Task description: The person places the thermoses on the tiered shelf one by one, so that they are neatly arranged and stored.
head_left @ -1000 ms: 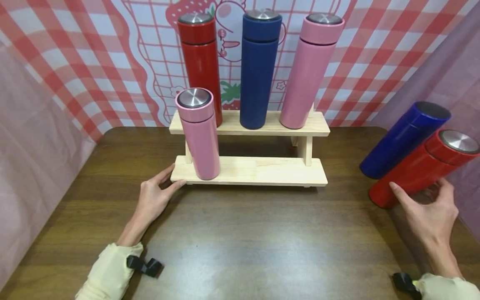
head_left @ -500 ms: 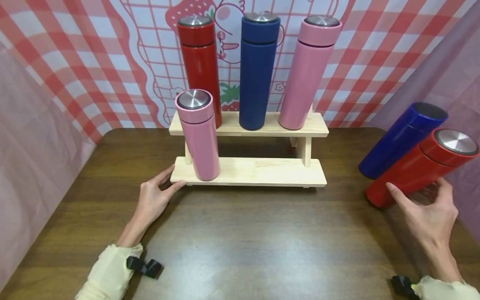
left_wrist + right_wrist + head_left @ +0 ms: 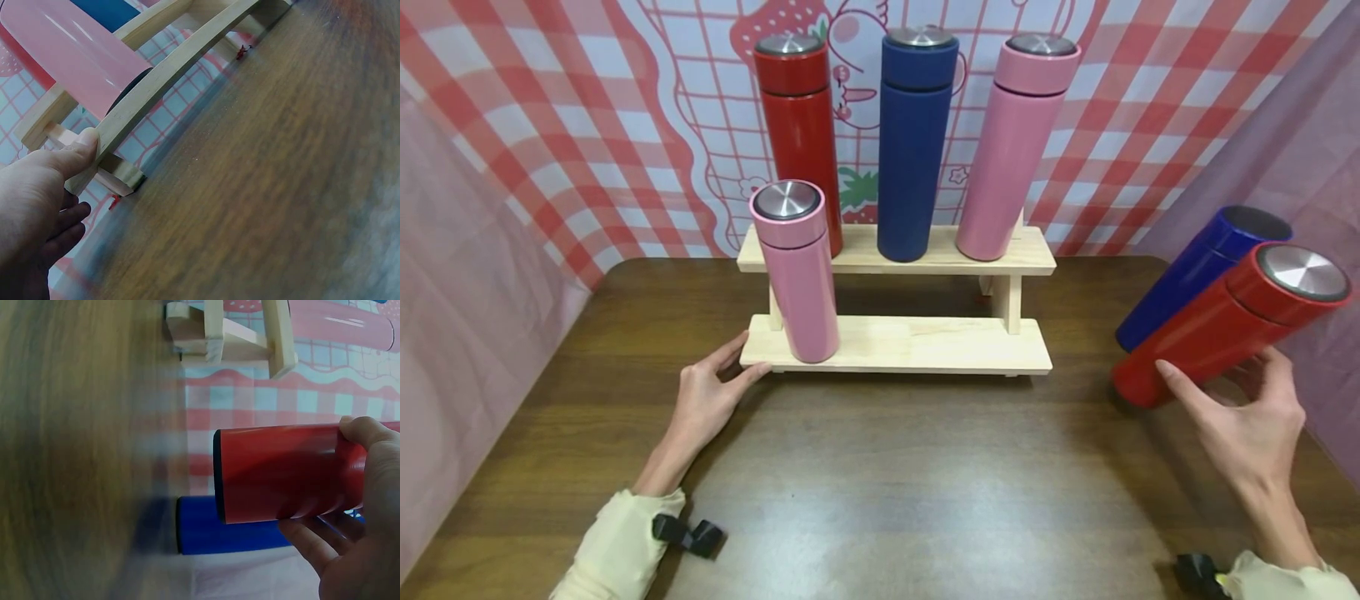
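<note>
My right hand (image 3: 1251, 425) grips a red thermos (image 3: 1213, 337) round its body. In the right wrist view the base of that red thermos (image 3: 281, 475) hangs above the table, in front of a blue thermos (image 3: 231, 528). The left hand (image 3: 707, 396) pinches the left end of the lower board of a two-step wooden stand (image 3: 925, 342), thumb at the front edge. A pink thermos (image 3: 797, 283) stands upright on that board, near its left end. On the upper step, from left to right, stand a red thermos (image 3: 801, 142), a dark blue one (image 3: 913, 158) and a pink one (image 3: 1018, 158).
At the right of the brown wooden table (image 3: 850, 467) stands the blue thermos (image 3: 1202, 267), partly hidden behind the held red one. A checked cloth (image 3: 1150, 125) hangs behind the stand. Pink drapes (image 3: 475, 300) close off both sides.
My right hand has lifted the red thermos off the table and moved it a little to the left. The left hand keeps its hold on the stand.
</note>
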A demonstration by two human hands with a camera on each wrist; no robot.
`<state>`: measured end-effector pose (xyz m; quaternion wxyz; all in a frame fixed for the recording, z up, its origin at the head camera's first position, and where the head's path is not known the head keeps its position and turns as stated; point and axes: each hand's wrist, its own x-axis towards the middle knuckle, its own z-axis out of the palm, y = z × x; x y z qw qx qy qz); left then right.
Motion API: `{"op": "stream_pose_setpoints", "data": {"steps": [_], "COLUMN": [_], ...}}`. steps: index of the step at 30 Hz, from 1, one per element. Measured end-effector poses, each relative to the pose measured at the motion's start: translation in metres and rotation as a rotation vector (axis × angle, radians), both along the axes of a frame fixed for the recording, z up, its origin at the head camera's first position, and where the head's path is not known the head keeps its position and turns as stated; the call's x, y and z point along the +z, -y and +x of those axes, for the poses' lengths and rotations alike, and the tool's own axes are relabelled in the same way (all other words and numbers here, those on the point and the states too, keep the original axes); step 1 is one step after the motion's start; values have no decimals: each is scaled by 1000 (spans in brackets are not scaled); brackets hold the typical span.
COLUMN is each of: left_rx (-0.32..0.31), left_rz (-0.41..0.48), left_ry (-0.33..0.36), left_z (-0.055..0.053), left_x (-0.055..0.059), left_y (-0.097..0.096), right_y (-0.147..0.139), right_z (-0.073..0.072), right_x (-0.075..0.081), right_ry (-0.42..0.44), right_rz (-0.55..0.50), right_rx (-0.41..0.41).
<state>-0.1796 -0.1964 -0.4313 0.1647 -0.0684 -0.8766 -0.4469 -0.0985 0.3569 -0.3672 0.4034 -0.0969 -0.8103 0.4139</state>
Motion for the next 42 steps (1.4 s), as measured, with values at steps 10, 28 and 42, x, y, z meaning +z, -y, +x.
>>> {"op": "stream_pose_setpoints", "data": {"steps": [10, 28, 42], "left_rx": [-3, 1, -2], "left_rz": [0, 3, -6], "left_ry": [-10, -1, 7], "left_z": [0, 0, 0], "left_x": [0, 1, -1], "left_y": [0, 0, 1], "right_y": [18, 44, 67], "right_z": [-3, -9, -15], "right_x": [12, 19, 19], "right_ry": [-18, -53, -56], "right_rz": [-10, -73, -33], "right_rx": [57, 199, 304]}}
